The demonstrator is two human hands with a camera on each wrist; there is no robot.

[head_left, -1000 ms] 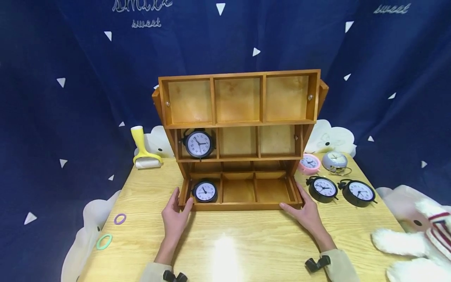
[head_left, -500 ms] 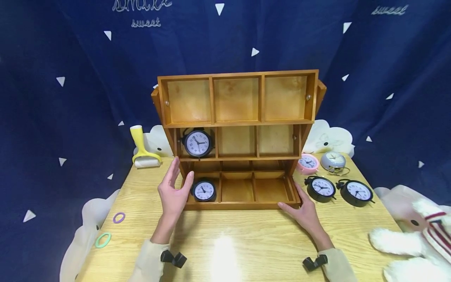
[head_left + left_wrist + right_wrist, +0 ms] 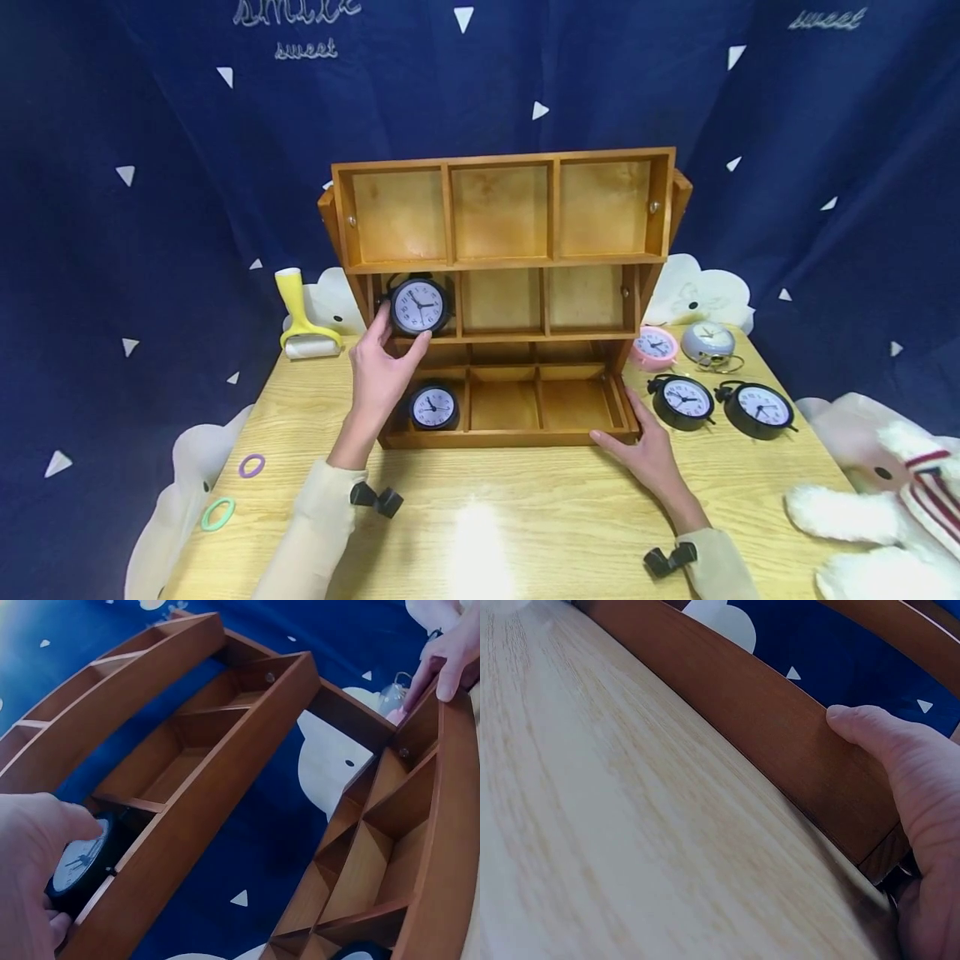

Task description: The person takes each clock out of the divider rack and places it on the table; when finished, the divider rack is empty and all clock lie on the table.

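A three-tier wooden shelf (image 3: 495,438) with square compartments stands on the table. In the left compartment of its middle tier sits a black alarm clock (image 3: 420,305), face outward. My left hand (image 3: 377,367) holds this clock by its lower edge, thumb on the face side (image 3: 90,821) and fingers at its left. Below it, another black alarm clock (image 3: 434,407) rests in the bottom tier's left compartment. At the bottom right corner my right hand (image 3: 649,457) grips the shelf, its thumb along the front board (image 3: 795,742) and its fingers around the side.
Right of the shelf are a pink clock (image 3: 653,348), a grey-blue clock (image 3: 708,340) and two black alarm clocks (image 3: 682,398). A yellow lint roller (image 3: 300,312), a purple ring (image 3: 252,466) and a green ring (image 3: 218,514) lie left. A white plush toy (image 3: 847,514) is at right.
My left hand has left the shelf's bottom left corner and risen to the middle-tier clock, which it now holds. The right hand stays on the bottom right corner.
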